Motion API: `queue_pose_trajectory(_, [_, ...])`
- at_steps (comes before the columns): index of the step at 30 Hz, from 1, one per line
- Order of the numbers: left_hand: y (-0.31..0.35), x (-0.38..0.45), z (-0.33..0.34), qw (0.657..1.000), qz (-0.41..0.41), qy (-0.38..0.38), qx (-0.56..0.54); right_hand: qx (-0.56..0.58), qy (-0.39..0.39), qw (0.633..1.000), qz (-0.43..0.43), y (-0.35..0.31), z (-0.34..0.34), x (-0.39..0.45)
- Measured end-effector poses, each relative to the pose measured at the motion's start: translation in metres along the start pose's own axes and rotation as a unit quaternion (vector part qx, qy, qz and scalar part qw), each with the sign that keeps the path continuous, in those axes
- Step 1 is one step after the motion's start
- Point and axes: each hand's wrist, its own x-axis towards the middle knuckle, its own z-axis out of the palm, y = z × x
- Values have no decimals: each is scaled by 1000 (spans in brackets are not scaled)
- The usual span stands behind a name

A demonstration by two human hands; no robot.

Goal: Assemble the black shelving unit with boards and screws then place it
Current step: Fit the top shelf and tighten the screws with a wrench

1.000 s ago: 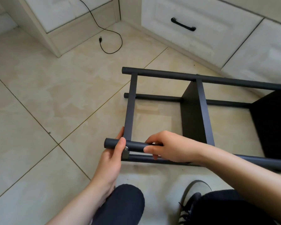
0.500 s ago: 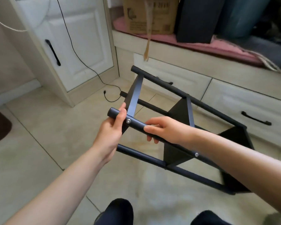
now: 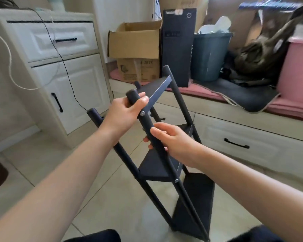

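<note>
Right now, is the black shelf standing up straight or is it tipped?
Tipped. The black shelving unit leans, its poles slanting, with the left hand and right hand gripping one pole.

home room | white cabinets [image 3: 73, 70] | cardboard boxes [image 3: 135, 42] | cushioned bench [image 3: 217, 95]

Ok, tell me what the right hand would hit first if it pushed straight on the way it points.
The right hand already grips the shelving unit's near pole; pushed on up-left, it would probably meet the left hand on that pole.
</note>
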Motion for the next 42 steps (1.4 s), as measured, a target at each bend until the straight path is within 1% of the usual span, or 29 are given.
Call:
queue_pose_trajectory(6, [35,-26,23,996,31,-24,74,72,53,996,1,3,-8,-42])
queue_pose_trajectory(9, [47,-37,31,992,45,-57,102,96,82,992,-4,6,-17,-59])
queue_pose_trajectory(11, [54,-43,34,989,51,-74,121,96,87,992,-7,8,-22,-67])
queue_pose_trajectory(14, [58,-47,35,985,68,-85,131,101,107,989,-27,12,-21,-74])
queue_pose_trajectory(16, [59,-46,34,981,92,-109,130,119,124,984,-33,14,-17,-75])
queue_pose_trajectory(19, [60,-44,31,969,122,-166,136,144,121,982,-28,18,-12,-74])
queue_pose_trajectory(21, [58,-44,28,960,148,-184,151,157,110,981,-18,19,-9,-72])
queue_pose_trajectory(24, [52,-44,26,946,184,-175,202,170,111,979,-12,22,-4,-67])
queue_pose_trajectory(26, [48,-47,26,944,188,-164,216,163,125,979,-10,23,0,-63])
queue_pose_trajectory(29, [38,-48,24,955,184,-157,169,155,146,977,0,25,7,-57])
queue_pose_trajectory(33, [28,-47,22,959,194,-118,168,139,163,977,2,25,12,-50])
queue_pose_trajectory(36, [26,-48,20,963,204,-113,135,145,161,976,2,25,13,-49])
queue_pose_trajectory(39, [26,-51,17,964,217,-99,120,128,158,979,9,25,5,-52])
queue_pose_trajectory(42, [28,-52,13,968,205,-63,130,90,180,979,17,25,-16,-60])
